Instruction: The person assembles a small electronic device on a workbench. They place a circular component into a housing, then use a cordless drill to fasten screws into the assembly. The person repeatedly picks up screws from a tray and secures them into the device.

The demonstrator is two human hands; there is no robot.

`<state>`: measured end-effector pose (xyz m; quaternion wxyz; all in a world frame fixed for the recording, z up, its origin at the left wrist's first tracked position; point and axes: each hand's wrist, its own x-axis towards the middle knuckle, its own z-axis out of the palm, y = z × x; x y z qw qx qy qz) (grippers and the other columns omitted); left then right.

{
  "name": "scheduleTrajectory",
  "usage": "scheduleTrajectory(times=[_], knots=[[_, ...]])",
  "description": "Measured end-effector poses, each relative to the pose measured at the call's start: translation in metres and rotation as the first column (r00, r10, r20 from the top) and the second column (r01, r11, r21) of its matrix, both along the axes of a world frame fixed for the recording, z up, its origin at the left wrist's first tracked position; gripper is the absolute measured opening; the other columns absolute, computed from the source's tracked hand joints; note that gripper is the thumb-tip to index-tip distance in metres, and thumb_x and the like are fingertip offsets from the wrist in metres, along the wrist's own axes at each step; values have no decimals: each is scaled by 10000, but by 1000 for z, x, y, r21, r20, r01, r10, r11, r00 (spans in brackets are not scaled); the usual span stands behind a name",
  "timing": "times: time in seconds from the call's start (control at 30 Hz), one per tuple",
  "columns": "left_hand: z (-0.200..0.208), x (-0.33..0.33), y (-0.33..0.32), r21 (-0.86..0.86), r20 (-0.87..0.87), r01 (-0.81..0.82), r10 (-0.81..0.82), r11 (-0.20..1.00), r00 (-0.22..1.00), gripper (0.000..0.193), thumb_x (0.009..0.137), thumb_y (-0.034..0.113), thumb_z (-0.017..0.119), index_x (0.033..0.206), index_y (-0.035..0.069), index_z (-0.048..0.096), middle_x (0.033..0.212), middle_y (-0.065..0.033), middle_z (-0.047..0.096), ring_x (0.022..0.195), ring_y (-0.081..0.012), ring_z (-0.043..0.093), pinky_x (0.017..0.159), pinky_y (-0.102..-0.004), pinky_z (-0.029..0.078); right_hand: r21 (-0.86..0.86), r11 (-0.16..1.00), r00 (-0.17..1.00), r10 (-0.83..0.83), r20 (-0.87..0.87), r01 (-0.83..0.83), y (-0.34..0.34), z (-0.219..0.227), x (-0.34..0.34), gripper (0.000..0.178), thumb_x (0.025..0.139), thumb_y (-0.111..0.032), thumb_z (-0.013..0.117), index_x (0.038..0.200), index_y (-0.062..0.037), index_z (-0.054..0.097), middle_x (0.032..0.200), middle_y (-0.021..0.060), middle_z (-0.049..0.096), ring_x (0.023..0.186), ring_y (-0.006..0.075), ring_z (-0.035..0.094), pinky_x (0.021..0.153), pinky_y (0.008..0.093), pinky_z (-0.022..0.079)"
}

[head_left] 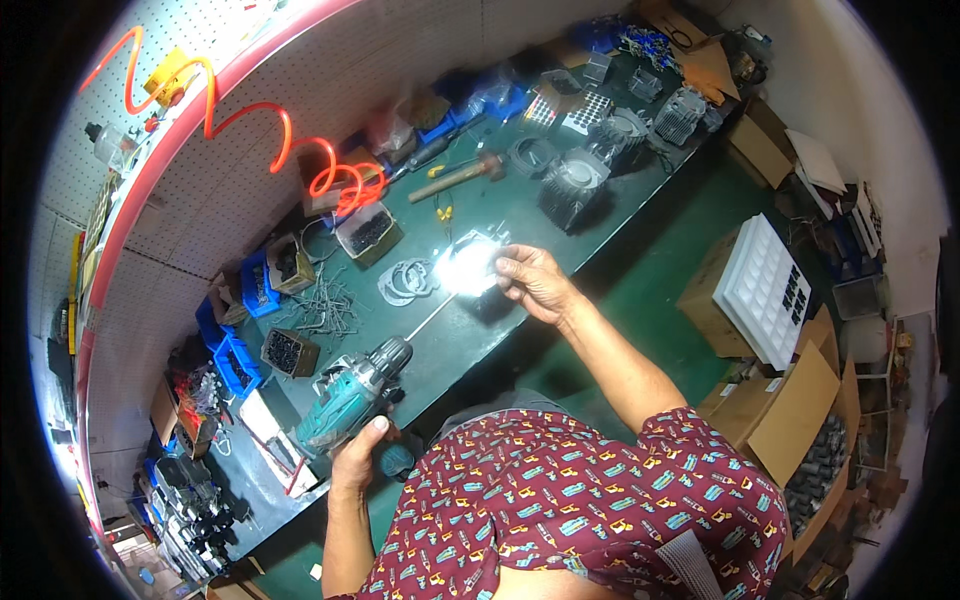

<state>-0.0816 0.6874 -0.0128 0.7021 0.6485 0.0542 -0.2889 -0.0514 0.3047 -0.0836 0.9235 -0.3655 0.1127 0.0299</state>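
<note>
My left hand (pixel 358 455) is wrapped round the grip of a teal and black cordless drill (pixel 338 405). From its chuck a long thin bit (pixel 432 318) points away to the upper right, its tip close to a brightly lit metal part (pixel 466 268). Strong glare washes out that part's shape. My right hand (pixel 535 283) has its fingers closed on the near right edge of the same part. Just left of it lie flat grey ring-shaped gaskets (pixel 406 281) on the dark green bench (pixel 470 345).
Open boxes of dark screws (pixel 290 352) and blue bins (pixel 237 363) line the bench's left side. A hammer (pixel 455 178), finned metal housings (pixel 575 185) and an orange coiled hose (pixel 285 130) are farther back. Cartons (pixel 790 400) and a white tray (pixel 765 290) stand at right.
</note>
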Motion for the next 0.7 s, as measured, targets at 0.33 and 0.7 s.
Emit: scheduleTrajectory(times=[0.33,0.7], knots=[[11,12,-2,38,45,13,-15,999,999,483,770,255,813,1146,9,637,873,-67,665,749,-193,647,725,-345,556,-173,985,999,-33,-5,31,1,15,1,220,915,-113,735,1082,16,670,912,61,693,647,43,549,496,162,417],[12,32,26,170,213,118,-154,978,965,461,791,124,823,1209,47,646,1090,-59,687,994,-190,644,900,-337,520,-263,960,993,67,-97,-90,2,38,1,244,908,-123,743,1089,26,673,903,27,668,653,32,520,483,147,379]])
